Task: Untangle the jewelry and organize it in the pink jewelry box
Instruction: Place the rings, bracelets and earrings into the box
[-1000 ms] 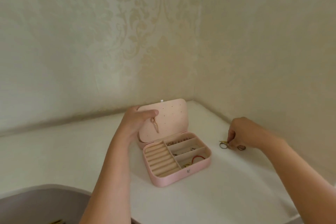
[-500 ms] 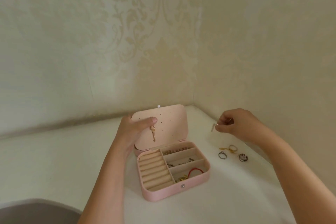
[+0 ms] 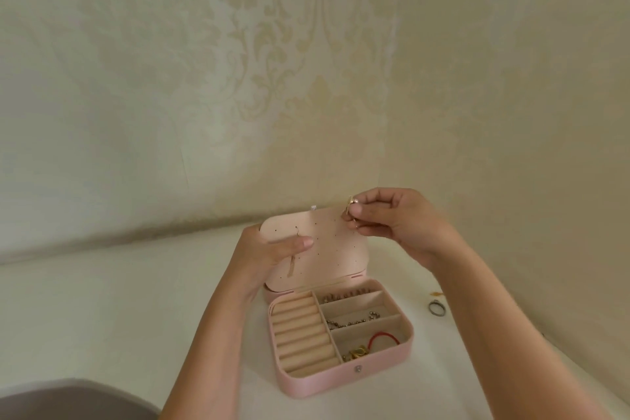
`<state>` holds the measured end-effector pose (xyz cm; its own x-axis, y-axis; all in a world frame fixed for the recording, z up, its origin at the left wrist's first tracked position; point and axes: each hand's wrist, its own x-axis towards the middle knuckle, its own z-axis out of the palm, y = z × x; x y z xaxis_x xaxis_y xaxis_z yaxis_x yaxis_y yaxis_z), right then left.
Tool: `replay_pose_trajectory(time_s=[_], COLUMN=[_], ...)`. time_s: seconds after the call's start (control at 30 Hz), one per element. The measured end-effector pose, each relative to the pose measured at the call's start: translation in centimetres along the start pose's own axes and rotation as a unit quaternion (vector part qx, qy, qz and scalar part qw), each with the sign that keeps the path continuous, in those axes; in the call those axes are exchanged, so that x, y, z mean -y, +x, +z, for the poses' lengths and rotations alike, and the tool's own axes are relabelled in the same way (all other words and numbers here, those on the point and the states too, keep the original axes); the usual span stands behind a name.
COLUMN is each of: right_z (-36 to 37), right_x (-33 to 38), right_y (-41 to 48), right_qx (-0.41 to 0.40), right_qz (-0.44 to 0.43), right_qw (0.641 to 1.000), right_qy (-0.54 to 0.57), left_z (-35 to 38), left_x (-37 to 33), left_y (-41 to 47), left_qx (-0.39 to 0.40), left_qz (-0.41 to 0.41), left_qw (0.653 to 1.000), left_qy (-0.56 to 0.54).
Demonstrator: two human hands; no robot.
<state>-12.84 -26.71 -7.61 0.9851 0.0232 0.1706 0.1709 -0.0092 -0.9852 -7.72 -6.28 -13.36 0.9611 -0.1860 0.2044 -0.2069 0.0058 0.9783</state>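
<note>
The pink jewelry box (image 3: 344,380) lies open on the white table. My left hand (image 3: 269,254) grips its raised lid (image 3: 335,249) at the left edge, thumb across the perforated panel, where a gold earring (image 3: 292,265) hangs. My right hand (image 3: 395,218) pinches a small gold earring (image 3: 350,205) at the lid's upper right corner. The tray holds cream ring rolls (image 3: 301,334) on the left. Its right compartments contain chains (image 3: 351,320) and a red cord bracelet (image 3: 383,337).
A dark ring (image 3: 437,309) and a small gold piece (image 3: 435,293) lie on the table right of the box, partly behind my right forearm. Patterned walls meet in a corner close behind. A grey curved object (image 3: 68,399) sits at the lower left.
My right hand lifted a gold earring from the pile on the table and carried it left to the lid's upper right corner. My left hand stayed on the lid.
</note>
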Motion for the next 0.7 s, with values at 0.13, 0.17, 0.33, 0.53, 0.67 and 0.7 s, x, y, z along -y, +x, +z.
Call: replay_pose_trajectory(time_s=[0.13,0.17,0.33,0.53,0.67,0.7], right_z=[1.0,1.2,1.7,2.1,2.4,2.6], right_x=[-1.1,-1.2,-1.7,-1.8,-2.0,-2.0], right_y=[0.2,0.2,0.1,-0.2,-0.4,-0.4], right_qx=[0.007,0.009,0.009,0.02,0.014,0.015], right_qz=[0.024,0.026,0.019,-0.002,-0.021,-0.024], right_qw=[0.999,0.998,0.999,0.999,0.998,0.997], right_qy=[0.047,0.054,0.05,0.03,0.056,0.071], left_z=[0.1,0.1,0.8,1.1,1.4,1.4], left_x=[-0.3,-0.4,-0.7,-0.9,-0.7,-0.6], left_y=[-0.1,-0.1,-0.4,-0.8,-0.8,-0.7], left_qx=[-0.043,-0.051,-0.091,-0.1,-0.118,-0.122], left_qz=[0.018,0.026,0.069,0.116,0.158,0.174], left_qw=[0.999,0.998,0.993,0.987,0.978,0.975], left_qy=[-0.014,-0.016,0.024,0.051,0.059,0.071])
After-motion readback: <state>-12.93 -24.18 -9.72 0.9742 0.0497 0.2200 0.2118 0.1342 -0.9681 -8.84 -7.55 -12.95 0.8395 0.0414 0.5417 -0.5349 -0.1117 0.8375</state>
